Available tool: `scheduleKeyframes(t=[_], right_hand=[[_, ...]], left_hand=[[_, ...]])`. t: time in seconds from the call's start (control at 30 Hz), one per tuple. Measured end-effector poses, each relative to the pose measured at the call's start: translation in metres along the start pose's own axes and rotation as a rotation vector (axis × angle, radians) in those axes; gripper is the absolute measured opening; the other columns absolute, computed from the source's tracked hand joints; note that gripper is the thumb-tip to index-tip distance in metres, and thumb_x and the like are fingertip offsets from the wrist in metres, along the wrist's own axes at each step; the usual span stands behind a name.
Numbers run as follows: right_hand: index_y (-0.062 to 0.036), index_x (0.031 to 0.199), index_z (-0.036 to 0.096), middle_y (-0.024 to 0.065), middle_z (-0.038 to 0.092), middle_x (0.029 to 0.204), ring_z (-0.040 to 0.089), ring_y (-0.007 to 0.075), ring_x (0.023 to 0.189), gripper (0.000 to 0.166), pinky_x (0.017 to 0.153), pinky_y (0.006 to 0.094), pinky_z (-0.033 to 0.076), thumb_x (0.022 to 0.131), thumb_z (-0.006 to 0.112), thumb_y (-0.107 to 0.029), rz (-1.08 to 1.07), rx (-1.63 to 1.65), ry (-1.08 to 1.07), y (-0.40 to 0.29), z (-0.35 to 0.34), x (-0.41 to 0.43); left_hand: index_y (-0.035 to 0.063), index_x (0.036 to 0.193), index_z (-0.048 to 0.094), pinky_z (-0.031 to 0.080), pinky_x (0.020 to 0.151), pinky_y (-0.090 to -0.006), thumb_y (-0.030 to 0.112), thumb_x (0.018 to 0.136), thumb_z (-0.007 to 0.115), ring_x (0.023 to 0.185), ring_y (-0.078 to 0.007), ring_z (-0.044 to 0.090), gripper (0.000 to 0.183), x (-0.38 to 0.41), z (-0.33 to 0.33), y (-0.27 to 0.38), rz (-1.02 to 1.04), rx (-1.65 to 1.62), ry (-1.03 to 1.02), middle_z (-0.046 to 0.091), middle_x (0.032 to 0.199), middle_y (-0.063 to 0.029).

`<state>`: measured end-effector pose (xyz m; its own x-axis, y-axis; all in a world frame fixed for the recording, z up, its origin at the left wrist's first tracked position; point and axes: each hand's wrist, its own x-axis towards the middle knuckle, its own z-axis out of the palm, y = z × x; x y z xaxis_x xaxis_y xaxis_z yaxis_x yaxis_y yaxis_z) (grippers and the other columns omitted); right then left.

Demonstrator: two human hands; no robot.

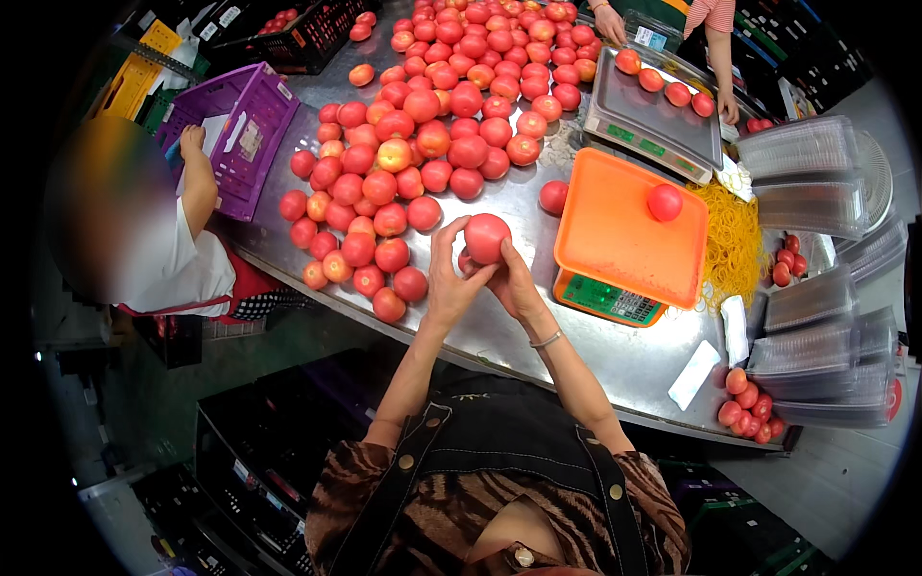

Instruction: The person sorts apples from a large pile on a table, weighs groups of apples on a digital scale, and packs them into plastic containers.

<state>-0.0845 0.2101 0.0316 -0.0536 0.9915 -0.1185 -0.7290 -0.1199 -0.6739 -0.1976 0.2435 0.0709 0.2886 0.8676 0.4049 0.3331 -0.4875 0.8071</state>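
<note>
My left hand point(452, 284) and my right hand point(516, 285) are together over the front of the metal table, with a large pinkish-red tomato point(487, 237) held between their fingers. Part of a second tomato point(464, 261) shows behind my fingers; whether a hand holds it I cannot tell. A big heap of tomatoes point(395, 157) spreads to the left and beyond. To the right stands an orange digital scale point(612, 297) with an orange tray point(625, 229) on top. One tomato point(665, 202) lies in that tray, and another tomato point(553, 196) rests on the table by its left edge.
Yellow rubber bands point(727, 241) and stacked clear plastic boxes point(807, 345) are at the right. A second scale point(652, 119) bears several tomatoes, near a co-worker's hands point(611, 27). At left, another person's hand point(192, 138) is at a purple crate point(270, 129). Tomatoes point(749, 405) sit at the right corner.
</note>
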Motion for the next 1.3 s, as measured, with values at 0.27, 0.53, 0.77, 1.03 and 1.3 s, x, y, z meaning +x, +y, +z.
scheduleKeyframes(t=[0.27,0.53,0.77,1.03,1.3], right_hand=[[-0.0034,0.118,0.047,0.0109,0.058,0.105,0.058,0.0187,0.091,0.062,0.077,0.0322,0.048,0.091,0.026,-0.055,0.109,-0.092,0.042,0.003,0.0,-0.004],[-0.0034,0.122,0.042,0.0105,0.057,0.104,0.058,0.0179,0.089,0.054,0.076,0.0317,0.049,0.093,0.033,-0.047,0.032,-0.166,0.074,0.0,0.004,-0.007],[-0.0052,0.127,0.037,0.0091,0.052,0.108,0.057,0.0163,0.088,0.054,0.076,0.0297,0.048,0.088,0.05,-0.04,-0.017,-0.189,0.1,-0.012,0.013,-0.009],[-0.005,0.128,0.033,0.0099,0.05,0.108,0.057,0.0163,0.085,0.058,0.075,0.0285,0.049,0.083,0.06,-0.027,-0.057,-0.217,0.088,-0.016,0.019,-0.008],[-0.0078,0.128,0.033,0.0111,0.048,0.11,0.058,0.0177,0.083,0.055,0.069,0.0284,0.051,0.083,0.06,-0.027,0.008,-0.17,0.216,-0.019,0.02,-0.005]], left_hand=[[0.0046,0.127,0.036,0.038,0.094,-0.031,0.002,0.067,0.073,0.109,-0.0195,0.049,0.071,0.005,-0.002,-0.018,-0.277,-0.544,-0.124,0.047,0.119,-0.0108],[0.0054,0.123,0.038,0.042,0.09,-0.0323,0.001,0.062,0.075,0.105,-0.0198,0.051,0.071,-0.001,0.001,-0.019,-0.253,-0.548,-0.059,0.047,0.117,-0.0091],[0.0058,0.122,0.038,0.038,0.097,-0.0344,-0.003,0.061,0.071,0.115,-0.0232,0.044,0.07,-0.005,0.005,-0.02,-0.121,-0.457,0.003,0.043,0.124,-0.0123],[0.007,0.12,0.039,0.038,0.097,-0.036,-0.006,0.06,0.069,0.117,-0.0295,0.043,0.069,-0.011,0.009,-0.018,-0.002,-0.229,0.016,0.044,0.125,-0.0148],[0.0074,0.12,0.04,0.039,0.095,-0.0364,-0.004,0.059,0.071,0.115,-0.0316,0.044,0.069,-0.013,0.013,-0.025,0.082,-0.051,-0.011,0.045,0.124,-0.0151]])
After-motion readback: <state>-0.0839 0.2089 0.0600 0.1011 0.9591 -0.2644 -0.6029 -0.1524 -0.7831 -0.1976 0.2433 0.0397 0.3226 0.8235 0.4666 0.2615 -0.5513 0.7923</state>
